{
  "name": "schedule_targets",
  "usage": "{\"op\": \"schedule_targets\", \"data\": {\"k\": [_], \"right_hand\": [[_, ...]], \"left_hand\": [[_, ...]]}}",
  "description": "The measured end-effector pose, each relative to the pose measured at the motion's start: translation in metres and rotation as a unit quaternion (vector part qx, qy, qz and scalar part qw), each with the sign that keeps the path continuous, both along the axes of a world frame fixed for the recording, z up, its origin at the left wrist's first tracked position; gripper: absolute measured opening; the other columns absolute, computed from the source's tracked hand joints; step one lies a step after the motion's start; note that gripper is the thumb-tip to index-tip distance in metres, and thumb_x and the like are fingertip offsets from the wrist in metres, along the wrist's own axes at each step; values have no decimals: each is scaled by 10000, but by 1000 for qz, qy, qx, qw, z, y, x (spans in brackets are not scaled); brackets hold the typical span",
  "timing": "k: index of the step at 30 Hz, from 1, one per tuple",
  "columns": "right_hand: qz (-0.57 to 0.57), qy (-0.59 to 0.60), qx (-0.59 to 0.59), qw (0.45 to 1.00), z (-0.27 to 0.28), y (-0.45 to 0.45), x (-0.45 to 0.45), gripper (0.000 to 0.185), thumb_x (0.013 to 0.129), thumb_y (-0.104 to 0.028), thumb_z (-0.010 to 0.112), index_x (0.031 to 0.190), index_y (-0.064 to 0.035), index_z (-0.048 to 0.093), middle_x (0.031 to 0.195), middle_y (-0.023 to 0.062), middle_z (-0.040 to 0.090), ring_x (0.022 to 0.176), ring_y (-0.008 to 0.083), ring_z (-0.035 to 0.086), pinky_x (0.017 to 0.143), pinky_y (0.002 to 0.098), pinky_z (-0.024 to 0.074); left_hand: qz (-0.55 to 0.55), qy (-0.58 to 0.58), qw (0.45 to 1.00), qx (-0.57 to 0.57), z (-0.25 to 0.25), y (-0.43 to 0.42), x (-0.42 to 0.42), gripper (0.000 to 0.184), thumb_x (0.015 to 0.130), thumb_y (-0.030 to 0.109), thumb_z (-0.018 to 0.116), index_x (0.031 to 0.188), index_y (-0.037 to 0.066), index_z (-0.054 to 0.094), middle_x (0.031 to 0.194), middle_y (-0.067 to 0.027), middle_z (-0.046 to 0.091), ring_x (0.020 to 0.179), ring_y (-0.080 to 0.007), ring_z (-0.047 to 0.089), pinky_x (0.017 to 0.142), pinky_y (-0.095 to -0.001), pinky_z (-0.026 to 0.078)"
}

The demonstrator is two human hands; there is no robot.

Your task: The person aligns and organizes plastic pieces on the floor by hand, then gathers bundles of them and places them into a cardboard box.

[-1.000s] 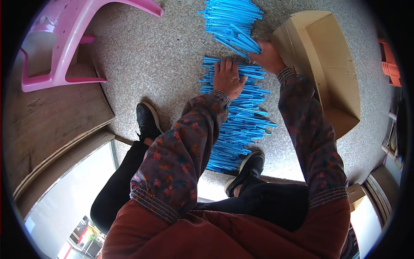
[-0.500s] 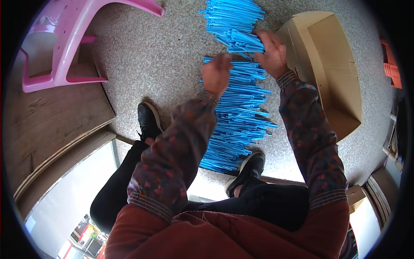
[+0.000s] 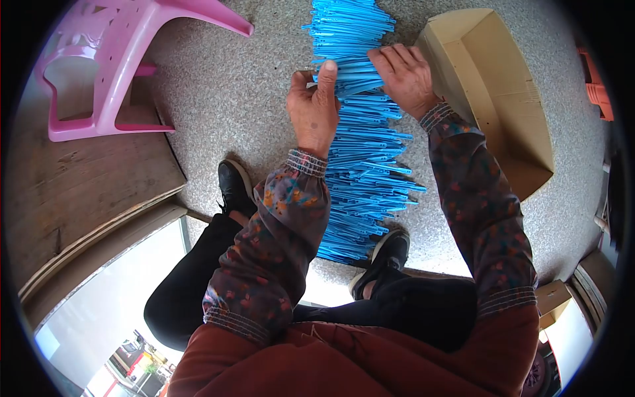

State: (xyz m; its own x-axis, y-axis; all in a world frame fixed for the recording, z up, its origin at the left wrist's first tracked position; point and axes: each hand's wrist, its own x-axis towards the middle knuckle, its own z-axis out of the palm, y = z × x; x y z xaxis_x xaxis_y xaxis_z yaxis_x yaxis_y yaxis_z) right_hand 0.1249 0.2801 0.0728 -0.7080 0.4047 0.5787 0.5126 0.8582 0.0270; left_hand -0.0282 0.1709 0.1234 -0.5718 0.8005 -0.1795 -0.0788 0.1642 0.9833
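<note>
A long row of thin blue plastic sticks [image 3: 367,169], with small holes at their ends, lies on the speckled floor between my feet and reaches away from me. Near the far part of the row, a bundle of the same sticks [image 3: 358,74] sits between my two hands. My left hand [image 3: 312,114] closes round the bundle's left end, thumb uppermost. At the right end, my right hand [image 3: 405,78] grips with its fingers over the top; its thumb is hidden. More blue sticks [image 3: 350,28] are heaped just beyond the bundle.
An open cardboard box [image 3: 493,99] stands on the floor to the right of my right hand. A pink plastic stool [image 3: 106,79] is at the upper left, beside a wooden board [image 3: 92,192]. An orange-red object [image 3: 597,92] shows at the far right edge.
My left hand has moved from just below the bundle up to its left end and now grips it. The bundle, still in my right hand, is lower and slightly further left.
</note>
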Motion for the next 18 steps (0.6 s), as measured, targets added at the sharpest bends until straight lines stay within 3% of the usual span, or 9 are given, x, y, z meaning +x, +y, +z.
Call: {"op": "schedule_targets", "data": {"k": [4,7,14,18], "right_hand": [[5,-12,-21,1000,-2,-4,2,345,783,-101,604,1124,-94,555,986,32,568,914,214,544,779,371,431],[4,-5,-5,1000,-5,-4,5,365,790,-91,598,1151,-98,547,1000,32,573,917,218,548,781,383,434],[3,6,-56,998,-2,4,10,611,648,-83,718,1222,-107,508,1086,64,581,1004,259,557,823,418,446],[-42,9,-94,995,-7,14,22,661,614,-71,733,1228,-105,490,1137,90,573,1075,286,549,867,438,457]], "left_hand": [[31,32,997,57,-18,-2,3,217,903,240,654,820,72,544,546,29,482,397,-45,420,335,-194,307],[4,-27,999,25,-7,-8,6,206,902,224,654,817,73,543,569,34,492,426,-44,439,349,-193,318],[7,-1,999,47,5,-30,-14,155,906,184,644,836,61,581,626,38,513,489,-36,444,411,-188,349],[39,-20,999,9,30,-50,-67,162,925,194,607,843,55,587,572,34,482,450,-36,401,383,-205,278]]}}
